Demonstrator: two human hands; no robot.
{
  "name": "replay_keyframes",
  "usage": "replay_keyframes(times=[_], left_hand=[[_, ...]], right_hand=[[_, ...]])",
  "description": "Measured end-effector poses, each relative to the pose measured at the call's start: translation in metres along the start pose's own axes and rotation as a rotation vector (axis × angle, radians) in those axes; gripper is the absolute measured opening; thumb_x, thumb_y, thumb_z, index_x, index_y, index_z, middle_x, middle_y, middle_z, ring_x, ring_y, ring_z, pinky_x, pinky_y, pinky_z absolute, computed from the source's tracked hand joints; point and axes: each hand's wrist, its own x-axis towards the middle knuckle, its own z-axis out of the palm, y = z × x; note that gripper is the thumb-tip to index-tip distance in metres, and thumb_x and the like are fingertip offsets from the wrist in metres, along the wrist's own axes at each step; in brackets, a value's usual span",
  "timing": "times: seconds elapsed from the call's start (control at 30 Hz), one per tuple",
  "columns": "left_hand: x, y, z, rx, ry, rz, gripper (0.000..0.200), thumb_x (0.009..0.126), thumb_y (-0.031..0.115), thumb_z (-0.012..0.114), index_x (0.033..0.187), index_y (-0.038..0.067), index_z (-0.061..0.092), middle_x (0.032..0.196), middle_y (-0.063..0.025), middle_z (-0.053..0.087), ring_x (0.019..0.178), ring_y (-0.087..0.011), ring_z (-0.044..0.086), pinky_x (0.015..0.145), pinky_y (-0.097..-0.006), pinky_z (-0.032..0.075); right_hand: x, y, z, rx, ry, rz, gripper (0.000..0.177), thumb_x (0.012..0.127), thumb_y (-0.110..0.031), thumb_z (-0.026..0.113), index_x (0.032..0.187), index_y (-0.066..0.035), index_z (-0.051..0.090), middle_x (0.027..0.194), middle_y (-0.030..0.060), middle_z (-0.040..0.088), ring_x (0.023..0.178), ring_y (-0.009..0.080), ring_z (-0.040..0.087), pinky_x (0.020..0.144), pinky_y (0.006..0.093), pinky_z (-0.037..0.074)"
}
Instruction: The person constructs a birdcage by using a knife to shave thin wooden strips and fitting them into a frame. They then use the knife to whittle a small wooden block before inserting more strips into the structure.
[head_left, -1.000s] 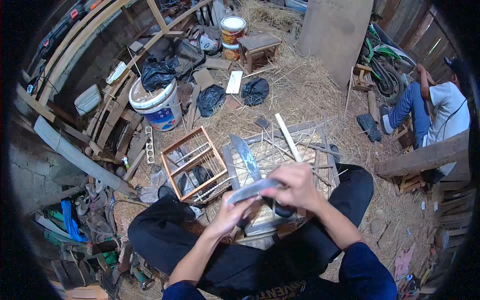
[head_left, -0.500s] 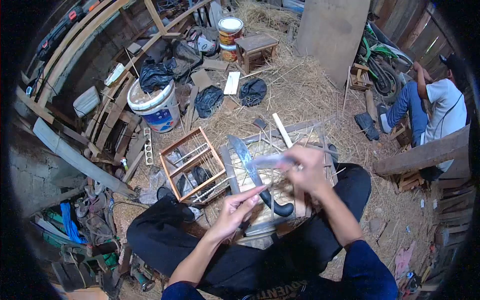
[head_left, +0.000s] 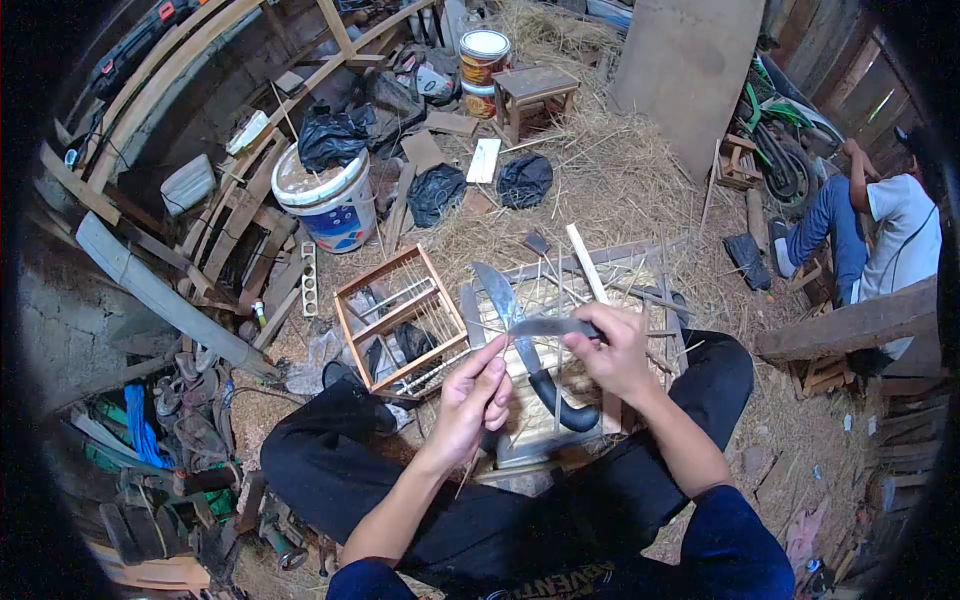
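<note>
Two hands busy, both out in front of me above my folded legs! Left hand (head_left: 470, 398): thumb and forefinger pinched narrow on a thin strip (head_left: 466, 478), the other fingers curled in, and the strip's tail pokes out below the palm at six o'clock. Such a fine pinch, I'd judge, steadies something this slight while leaving its upper end free for the blade.

Right hand (head_left: 617, 350): closed round the handle of a knife (head_left: 550, 327), blade pointing to nine o'clock, its tip right by my left fingertips. Whether steel and strip actually touch, I can't tell. Gripping near the blade probably gives me short, controlled strokes.

And below, the machete (head_left: 497, 293) lies on the slatted board (head_left: 548, 449), its tip at twelve o'clock from my left hand and its black hooked grip at three; likely put down because it's too big for something this fine. A pale stick (head_left: 586, 262) sits at eleven from my right hand. The wooden-framed cage (head_left: 362, 347) stands at ten from my left, near enough, I'd say, to reach easily.
</note>
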Motion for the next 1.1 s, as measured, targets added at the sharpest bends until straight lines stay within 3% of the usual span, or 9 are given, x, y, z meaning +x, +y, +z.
replay_keyframes(times=[0.1, 0.27, 0.5, 0.7, 0.83, 0.97, 1.1], left_hand=[[0.002, -0.004, -0.002, 0.056, -0.027, 0.012, 0.045, 0.105, 0.017, 0.051, 0.148, 0.008, 0.043, 0.076, 0.0010, 0.045, 0.057, -0.0032, 0.032, 0.048, -0.0194, 0.029], [0.001, -0.006, 0.000, 0.086, -0.040, -0.025, 0.046, 0.104, 0.014, 0.052, 0.149, 0.009, 0.044, 0.075, 0.0041, 0.041, 0.058, -0.0023, 0.031, 0.048, -0.0187, 0.028], [0.002, 0.003, 0.009, -0.024, -0.013, -0.125, 0.047, 0.104, 0.015, 0.052, 0.149, 0.009, 0.042, 0.071, 0.0085, 0.032, 0.055, -0.0018, 0.026, 0.047, -0.0180, 0.022], [0.002, 0.010, 0.010, -0.023, -0.013, -0.078, 0.049, 0.103, 0.017, 0.054, 0.150, 0.009, 0.041, 0.071, 0.0081, 0.035, 0.054, -0.0014, 0.026, 0.046, -0.0184, 0.022], [0.002, -0.006, 0.005, 0.048, -0.015, -0.072, 0.048, 0.102, 0.017, 0.056, 0.148, 0.008, 0.042, 0.071, 0.0069, 0.038, 0.055, -0.0021, 0.029, 0.046, -0.0178, 0.024], [0.004, -0.004, 0.006, 0.008, -0.032, -0.056, 0.045, 0.102, 0.019, 0.057, 0.144, 0.009, 0.046, 0.071, 0.0059, 0.038, 0.056, -0.0024, 0.031, 0.044, -0.0181, 0.024], [0.003, -0.002, 0.001, 0.014, -0.066, -0.053, 0.046, 0.103, 0.015, 0.055, 0.147, 0.006, 0.044, 0.072, 0.0061, 0.038, 0.056, -0.0027, 0.030, 0.047, -0.0185, 0.026]], right_hand=[[-0.004, -0.001, 0.011, 0.007, -0.019, -0.104, 0.033, 0.083, -0.035, 0.078, 0.084, -0.003, 0.068, 0.077, 0.0108, 0.069, 0.065, 0.0256, 0.069, 0.058, 0.0352, 0.052], [-0.006, -0.020, 0.014, 0.033, -0.193, -0.053, 0.029, 0.079, -0.033, 0.080, 0.085, -0.006, 0.070, 0.072, 0.0100, 0.067, 0.059, 0.0250, 0.065, 0.054, 0.0345, 0.049], [0.001, -0.011, 0.011, -0.032, -0.080, -0.118, 0.033, 0.073, -0.035, 0.084, 0.082, -0.005, 0.072, 0.071, 0.0081, 0.068, 0.059, 0.0239, 0.066, 0.053, 0.0338, 0.049], [0.005, -0.001, 0.007, -0.074, 0.022, -0.180, 0.033, 0.072, -0.034, 0.084, 0.080, -0.004, 0.071, 0.071, 0.0091, 0.069, 0.059, 0.0242, 0.066, 0.054, 0.0332, 0.050], [0.000, -0.022, 0.005, -0.090, -0.138, -0.172, 0.034, 0.073, -0.040, 0.083, 0.079, -0.008, 0.072, 0.069, 0.0059, 0.068, 0.058, 0.0232, 0.065, 0.052, 0.0345, 0.048], [0.004, -0.002, 0.006, -0.080, -0.008, -0.191, 0.034, 0.073, -0.039, 0.083, 0.079, -0.007, 0.072, 0.069, 0.0072, 0.068, 0.058, 0.0233, 0.065, 0.053, 0.0338, 0.049], [0.002, -0.016, 0.007, -0.056, -0.047, -0.102, 0.033, 0.074, -0.038, 0.083, 0.079, -0.007, 0.072, 0.070, 0.0073, 0.068, 0.058, 0.0228, 0.065, 0.053, 0.0343, 0.050]])
